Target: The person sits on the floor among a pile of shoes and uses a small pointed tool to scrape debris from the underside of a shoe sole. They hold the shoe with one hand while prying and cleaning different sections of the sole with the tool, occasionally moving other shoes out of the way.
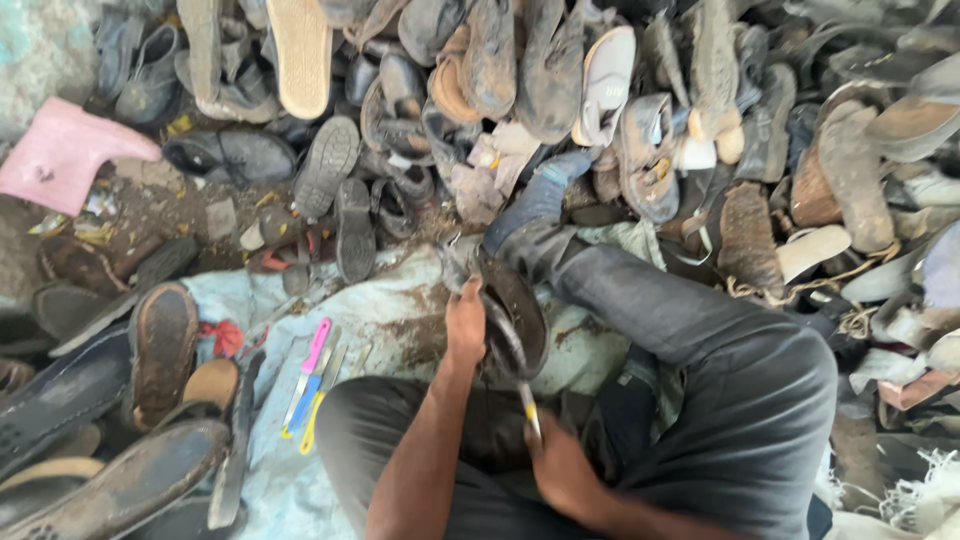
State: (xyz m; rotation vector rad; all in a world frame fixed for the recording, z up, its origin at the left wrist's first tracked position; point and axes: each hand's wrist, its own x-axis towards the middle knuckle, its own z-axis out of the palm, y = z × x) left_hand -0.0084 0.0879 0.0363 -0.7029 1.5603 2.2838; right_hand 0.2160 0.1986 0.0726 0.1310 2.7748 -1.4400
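Note:
I sit on the ground with a worn dark shoe (520, 310) resting against my leg in dark trousers (700, 350). My left hand (465, 325) grips the shoe's near edge and holds it steady. My right hand (560, 465) is closed around the yellow-banded handle of a thin blade (512, 355), which lies across the shoe's opening.
A large heap of old shoes and sandals (560, 90) fills the far side and the right. More soles (160, 350) lie at the left on a pale cloth (380, 310). Pink, blue and yellow handled tools (308, 385) rest on the cloth. A pink boot (60, 150) lies far left.

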